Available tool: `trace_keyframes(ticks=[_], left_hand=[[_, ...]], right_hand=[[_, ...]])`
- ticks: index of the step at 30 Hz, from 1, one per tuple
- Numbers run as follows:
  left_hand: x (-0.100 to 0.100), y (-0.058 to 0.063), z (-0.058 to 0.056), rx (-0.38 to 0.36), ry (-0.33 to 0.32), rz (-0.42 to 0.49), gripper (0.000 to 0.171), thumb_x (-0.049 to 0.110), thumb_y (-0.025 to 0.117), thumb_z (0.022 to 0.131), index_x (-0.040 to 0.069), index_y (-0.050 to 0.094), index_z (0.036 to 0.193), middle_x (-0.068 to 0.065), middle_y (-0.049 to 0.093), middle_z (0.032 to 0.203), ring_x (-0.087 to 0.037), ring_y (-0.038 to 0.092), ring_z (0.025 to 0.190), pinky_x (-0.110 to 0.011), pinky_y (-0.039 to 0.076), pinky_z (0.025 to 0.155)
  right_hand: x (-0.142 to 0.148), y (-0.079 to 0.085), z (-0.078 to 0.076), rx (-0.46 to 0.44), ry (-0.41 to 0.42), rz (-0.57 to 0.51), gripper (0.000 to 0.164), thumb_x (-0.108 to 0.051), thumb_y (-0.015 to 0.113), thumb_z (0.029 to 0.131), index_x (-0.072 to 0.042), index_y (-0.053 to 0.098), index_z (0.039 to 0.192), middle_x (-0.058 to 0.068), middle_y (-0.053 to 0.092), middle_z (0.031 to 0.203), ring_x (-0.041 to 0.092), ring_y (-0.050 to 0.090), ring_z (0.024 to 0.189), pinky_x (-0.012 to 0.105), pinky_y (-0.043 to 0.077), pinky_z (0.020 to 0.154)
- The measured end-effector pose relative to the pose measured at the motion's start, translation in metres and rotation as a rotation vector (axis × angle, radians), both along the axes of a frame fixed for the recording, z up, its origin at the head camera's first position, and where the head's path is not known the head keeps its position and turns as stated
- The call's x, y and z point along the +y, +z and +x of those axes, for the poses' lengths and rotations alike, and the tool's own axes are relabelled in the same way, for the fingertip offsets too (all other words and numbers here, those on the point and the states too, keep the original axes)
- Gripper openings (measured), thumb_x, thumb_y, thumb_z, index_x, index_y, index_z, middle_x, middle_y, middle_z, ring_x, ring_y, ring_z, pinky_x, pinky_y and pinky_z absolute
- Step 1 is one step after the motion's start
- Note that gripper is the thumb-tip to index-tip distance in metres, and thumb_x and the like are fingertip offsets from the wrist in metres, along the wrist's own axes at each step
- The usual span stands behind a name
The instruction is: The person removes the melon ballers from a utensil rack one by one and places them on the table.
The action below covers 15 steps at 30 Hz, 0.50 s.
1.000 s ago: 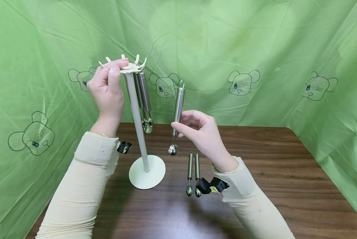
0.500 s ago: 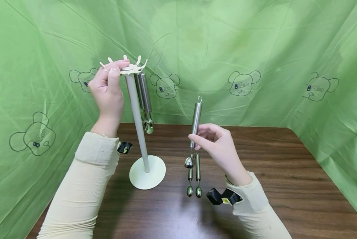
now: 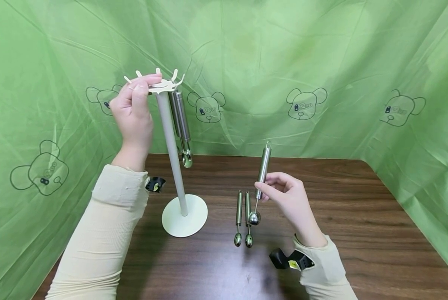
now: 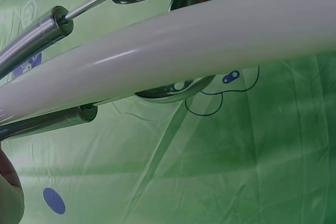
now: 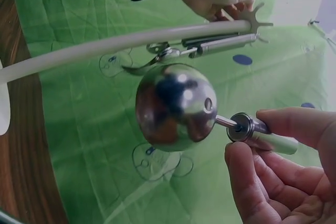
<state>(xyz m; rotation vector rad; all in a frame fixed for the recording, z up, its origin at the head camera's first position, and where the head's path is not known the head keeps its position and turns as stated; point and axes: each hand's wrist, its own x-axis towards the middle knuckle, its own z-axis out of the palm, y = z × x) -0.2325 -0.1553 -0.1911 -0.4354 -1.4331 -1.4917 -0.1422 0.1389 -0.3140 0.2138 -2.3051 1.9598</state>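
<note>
My right hand (image 3: pixel 286 196) pinches a melon baller (image 3: pixel 264 168) low on its handle; a loose grip could let it swivel and knock the two small scoops (image 3: pixel 239 210) close by on the bench (image 3: pixel 340 200). My left hand (image 3: pixel 133 114) pinches the white utensil stand (image 3: pixel 173 158)'s top; a tug might jostle the hanging utensils (image 3: pixel 182 116) before the green cloth (image 3: pixel 254 50).

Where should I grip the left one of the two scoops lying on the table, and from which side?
Probably pinch the left scoop across its long, straight handle, from above and slightly left: it lies flat, its bowl is rounded, and the right scoop lies close alongside.
</note>
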Motion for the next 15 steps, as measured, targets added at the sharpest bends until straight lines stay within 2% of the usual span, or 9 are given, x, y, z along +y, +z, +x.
trace_keyframes(ticks=[7, 15], left_hand=[[0.0, 0.0, -0.001, -0.009, -0.034, 0.03, 0.032, 0.003, 0.047, 0.091, 0.006, 0.078, 0.086, 0.006, 0.077, 0.09, -0.01, 0.071, 0.096, -0.031, 0.05, 0.098], [0.001, 0.001, -0.002, -0.013, -0.066, 0.049, 0.033, 0.004, 0.046, 0.091, 0.009, 0.078, 0.084, 0.007, 0.077, 0.089, -0.012, 0.071, 0.096, -0.033, 0.048, 0.101]], right_hand=[[0.006, -0.011, 0.001, -0.044, -0.021, 0.027, 0.028, -0.01, 0.075, 0.086, 0.009, 0.065, 0.104, -0.01, 0.067, 0.072, 0.009, 0.066, 0.06, 0.028, 0.058, 0.065], [0.013, -0.031, -0.005, -0.139, -0.031, 0.05, 0.032, -0.014, 0.076, 0.086, 0.009, 0.065, 0.106, -0.003, 0.069, 0.076, 0.016, 0.068, 0.062, 0.031, 0.059, 0.066]])
